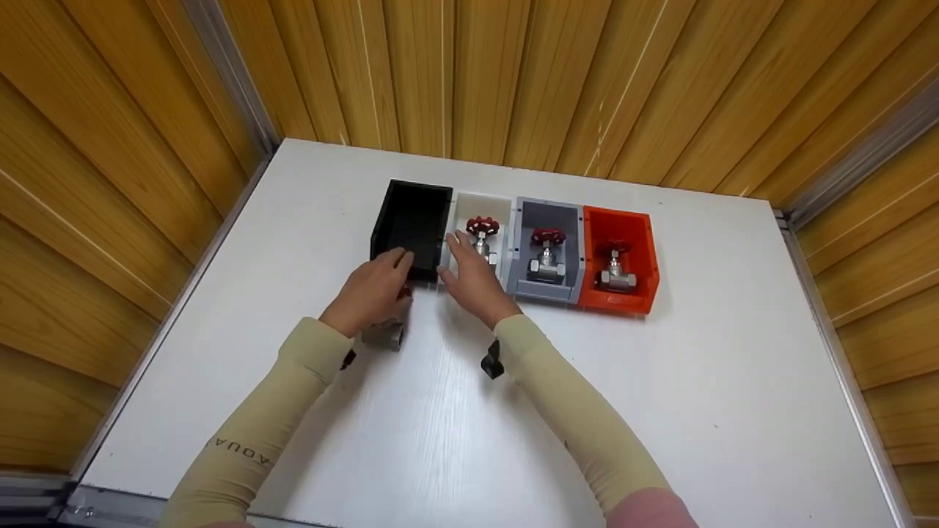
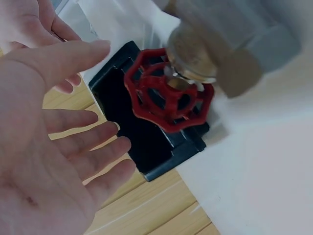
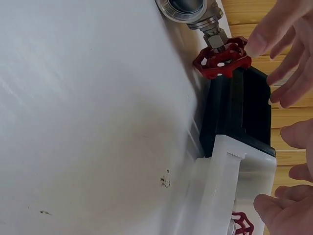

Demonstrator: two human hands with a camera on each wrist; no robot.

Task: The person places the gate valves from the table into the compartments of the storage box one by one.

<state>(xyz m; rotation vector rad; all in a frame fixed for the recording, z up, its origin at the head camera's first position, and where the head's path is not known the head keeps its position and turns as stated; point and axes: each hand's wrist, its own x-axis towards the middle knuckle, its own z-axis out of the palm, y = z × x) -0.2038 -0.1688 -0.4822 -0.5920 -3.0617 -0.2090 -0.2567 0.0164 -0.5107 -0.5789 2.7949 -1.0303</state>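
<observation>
A steel valve (image 1: 385,335) with a red handwheel (image 2: 168,105) lies on the white table in front of the black bin (image 1: 411,213). Over it, in the head view, is my left hand (image 1: 370,293), fingertips by the bin's front edge. The left wrist view has its fingers spread loosely, with a visible gap from the handwheel. My right hand (image 1: 477,286) is held above the front of the white bin (image 1: 480,202), thumb and fingers apart, gripping nothing. It partly hides a second red-wheeled valve (image 1: 483,227) inside that bin.
A grey bin (image 1: 546,213) and an orange bin (image 1: 638,235) continue the row to the right. Each holds a red-wheeled valve, the grey bin's valve (image 1: 547,260) and the orange bin's valve (image 1: 616,275). Wood-patterned walls (image 1: 484,81) enclose the table.
</observation>
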